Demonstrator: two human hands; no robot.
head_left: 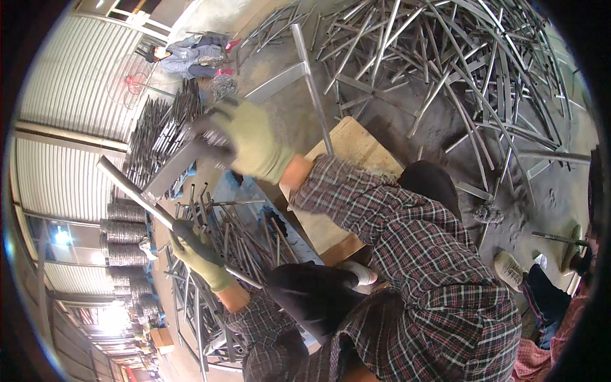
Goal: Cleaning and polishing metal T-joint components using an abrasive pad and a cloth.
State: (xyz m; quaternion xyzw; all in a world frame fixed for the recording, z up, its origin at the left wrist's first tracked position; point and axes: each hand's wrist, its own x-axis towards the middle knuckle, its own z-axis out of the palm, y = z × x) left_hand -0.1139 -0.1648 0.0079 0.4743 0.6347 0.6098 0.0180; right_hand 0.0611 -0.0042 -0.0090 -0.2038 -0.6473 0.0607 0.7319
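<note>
An H-shaped metal frame is held up in front of me: two round tubes joined by a flat crossbar [176, 167]. My gloved left hand [198, 253] is closed around the near tube [130, 188], below its joint with the crossbar. The far tube [308, 79] slants up beside a wooden board. My right hand [258, 140], in a pale green glove with dark fingers, is closed over the middle of the crossbar. A dark, textured wad that looks like steel wool [215, 141] shows under its fingers. Motion blurs this hand, and part of the crossbar is hidden behind it.
A worn wooden board [356, 148] lies before my knees. Loose metal tubes [232, 239] fill the area below my left hand. A large tangled heap of metal frames [439, 57] spreads at the upper right. One person [194, 57] sits beyond; another's leg [547, 299] is at right.
</note>
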